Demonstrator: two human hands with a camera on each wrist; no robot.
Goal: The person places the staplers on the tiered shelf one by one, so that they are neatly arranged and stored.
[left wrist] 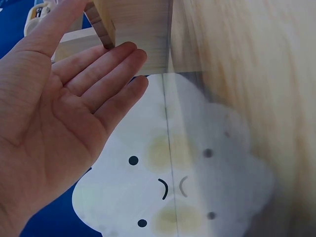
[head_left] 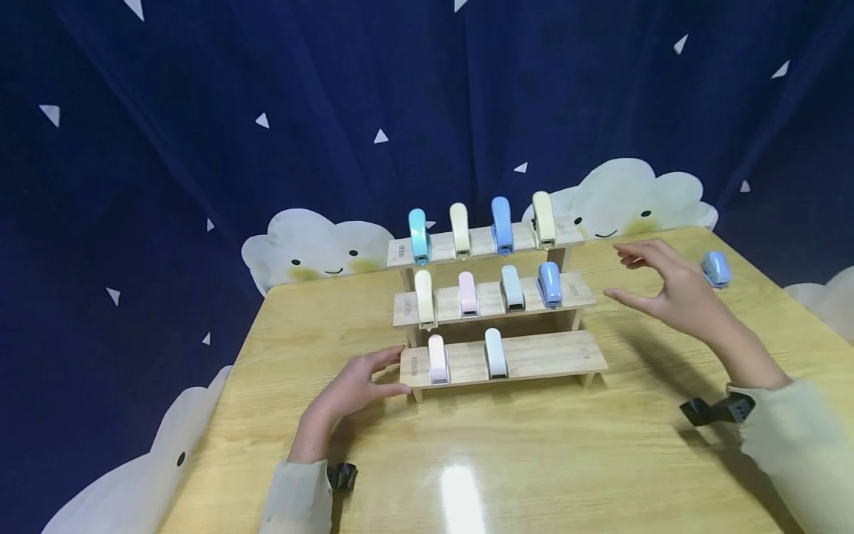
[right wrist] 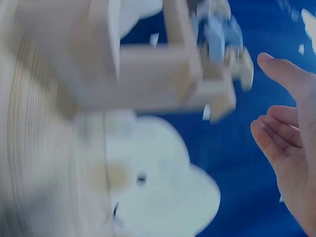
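Observation:
A three-tier wooden rack [head_left: 547,356] stands on the table with small staplers on every tier. My left hand [head_left: 353,382] is at the left end of the bottom tier, fingertips right at the board's edge, fingers extended. On that tier sit a pale pink stapler [head_left: 437,360] and a pale mint stapler [head_left: 496,354]. Right of the rack, my right hand [head_left: 680,293] is raised, thumb and fingers spread apart with nothing between them. The middle tier's nearest stapler to it is blue [head_left: 550,284]. The right wrist view is blurred.
A blue stapler [head_left: 717,268] lies on the table [head_left: 534,460] beyond my right hand. Several cream, turquoise and blue staplers, one a cream stapler [head_left: 543,220], line the top tier. Behind the table hangs a dark blue curtain [head_left: 320,89] with clouds and white triangles.

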